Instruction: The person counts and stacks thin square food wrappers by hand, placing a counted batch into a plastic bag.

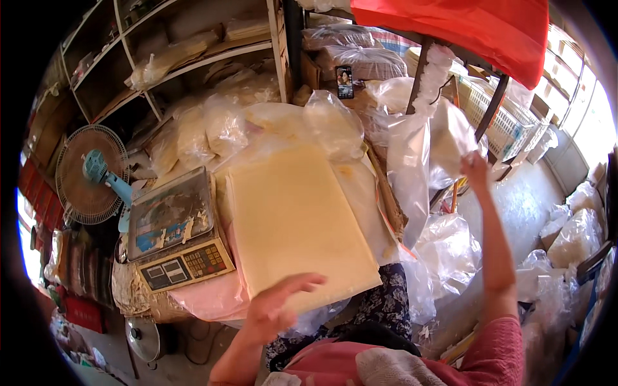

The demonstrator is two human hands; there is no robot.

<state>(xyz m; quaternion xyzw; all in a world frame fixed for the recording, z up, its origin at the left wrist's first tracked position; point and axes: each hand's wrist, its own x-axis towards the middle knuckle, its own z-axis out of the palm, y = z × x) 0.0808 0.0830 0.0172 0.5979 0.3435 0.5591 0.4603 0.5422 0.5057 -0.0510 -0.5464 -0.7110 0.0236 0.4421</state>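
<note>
A stack of large pale-yellow sheets [299, 222], apparently paper, lies on the worktable before me. My left hand [282, 299] is over the stack's near left edge, fingers apart and holding nothing. Out to the right, my right hand [475, 169] is raised and blurred, its fingers closed at the edge of a clear plastic bag [449, 135]. That bag spreads out from a bunch of plastic bags [410, 164] hanging on a dark frame post [419, 77]. The blur hides the exact finger hold.
Left of the stack sits a digital scale [183, 241], with a blue electric fan [96, 169] beyond it. Filled plastic bags [224, 128] and a propped phone [344, 82] stand at the back. Red cloth [458, 29] hangs overhead; white plastic crates [492, 116] stand right. A lidded pot [143, 337] is below left.
</note>
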